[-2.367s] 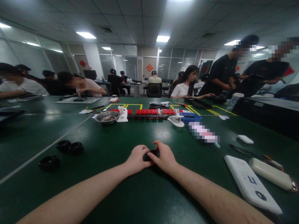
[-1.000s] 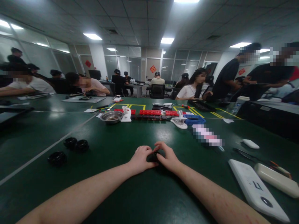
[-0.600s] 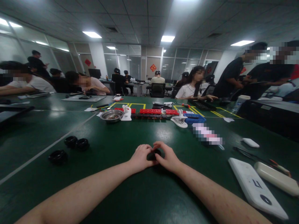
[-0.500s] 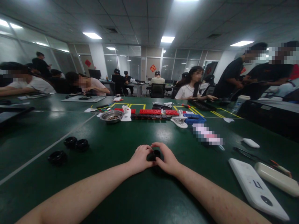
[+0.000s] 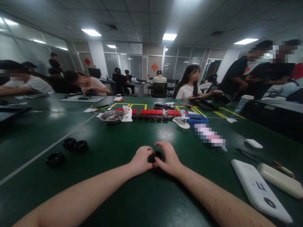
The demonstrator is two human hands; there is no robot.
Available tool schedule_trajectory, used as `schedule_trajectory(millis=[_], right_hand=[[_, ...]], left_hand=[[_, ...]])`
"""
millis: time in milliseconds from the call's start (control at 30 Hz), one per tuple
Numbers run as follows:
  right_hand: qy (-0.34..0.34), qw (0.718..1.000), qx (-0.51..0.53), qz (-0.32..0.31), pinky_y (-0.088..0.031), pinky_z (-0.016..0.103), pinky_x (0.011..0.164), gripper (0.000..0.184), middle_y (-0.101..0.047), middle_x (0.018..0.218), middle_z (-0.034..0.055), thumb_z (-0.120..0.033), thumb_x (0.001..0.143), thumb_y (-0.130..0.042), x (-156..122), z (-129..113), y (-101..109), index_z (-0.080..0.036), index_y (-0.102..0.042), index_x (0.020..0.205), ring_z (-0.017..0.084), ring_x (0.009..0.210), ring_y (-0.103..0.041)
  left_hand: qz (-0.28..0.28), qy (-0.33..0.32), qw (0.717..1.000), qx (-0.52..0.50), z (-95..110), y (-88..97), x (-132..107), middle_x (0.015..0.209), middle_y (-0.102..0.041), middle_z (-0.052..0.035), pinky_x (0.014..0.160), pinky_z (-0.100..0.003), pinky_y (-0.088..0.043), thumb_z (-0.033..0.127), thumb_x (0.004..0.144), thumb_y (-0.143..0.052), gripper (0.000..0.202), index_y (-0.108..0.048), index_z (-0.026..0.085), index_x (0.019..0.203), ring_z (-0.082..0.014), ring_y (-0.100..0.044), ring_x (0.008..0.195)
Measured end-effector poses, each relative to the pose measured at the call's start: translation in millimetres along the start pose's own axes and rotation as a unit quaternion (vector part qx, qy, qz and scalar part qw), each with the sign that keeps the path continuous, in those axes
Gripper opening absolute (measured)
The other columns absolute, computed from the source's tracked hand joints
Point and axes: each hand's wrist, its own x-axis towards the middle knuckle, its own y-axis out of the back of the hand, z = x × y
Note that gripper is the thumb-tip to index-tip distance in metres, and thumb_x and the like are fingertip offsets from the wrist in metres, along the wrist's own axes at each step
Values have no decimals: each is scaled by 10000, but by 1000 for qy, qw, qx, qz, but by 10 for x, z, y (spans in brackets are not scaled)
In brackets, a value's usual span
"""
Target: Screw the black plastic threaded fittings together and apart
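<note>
Both of my hands meet on the green table [image 5: 132,201] around a small black round part [image 5: 155,156]. My left hand [image 5: 141,159] curls against its left side, fingers closed on it. My right hand [image 5: 167,159] closes over it from the right, with the index finger arched across its top. Most of the part is hidden between my fingers. Both forearms rest on the table toward me.
Three black round parts [image 5: 68,143] [image 5: 81,146] [image 5: 55,159] lie at the left. A white flat device [image 5: 260,192] and a cream case [image 5: 279,180] lie at the right, tweezers [image 5: 248,153] behind them. A metal bowl [image 5: 111,116], red blocks [image 5: 151,112] and a blue tray [image 5: 196,119] stand farther back. People sit and stand around.
My hands stay on the black part; the fingers have shifted slightly around it. The view has tilted a little. A person at the far left has walked on.
</note>
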Motion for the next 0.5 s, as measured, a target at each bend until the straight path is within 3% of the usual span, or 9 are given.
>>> schedule_trajectory(millis=[133,267,400,500], right_hand=[[-24,999,11,-23,-415,396,790,336,-567,893,71,-195,678,-536,-13,17,-17,-175,-459,1004,220,855,-525],[21,997,56,-58,-393,370,860,485,-523,1064,83,-122,641,-501,-29,7,-27,-179,-400,1113,207,975,-496],[-46,999,19,-11,-427,380,792,443,-532,983,88,-259,662,-586,-22,30,-53,-176,-428,1068,221,905,-515],[-80,997,10,-20,-445,362,730,404,-555,836,45,-266,670,-584,-21,48,-64,-179,-436,1036,197,781,-538]], left_hand=[[1,-3,1000,-12,4,0,-3,987,-543,-47,863,-377,-370,441,657,-611,349,-577,197,905,-232,-481,951],[-4,8,1000,-14,-10,-4,2,1013,-541,-59,889,-385,-356,364,636,-638,377,-563,185,959,-241,-470,982],[-5,4,1000,-7,3,13,3,990,-541,-45,861,-381,-374,401,638,-634,306,-589,201,865,-235,-481,950],[-6,0,1000,-12,19,27,-1,980,-542,-44,854,-383,-375,462,667,-594,328,-591,208,875,-235,-482,944]])
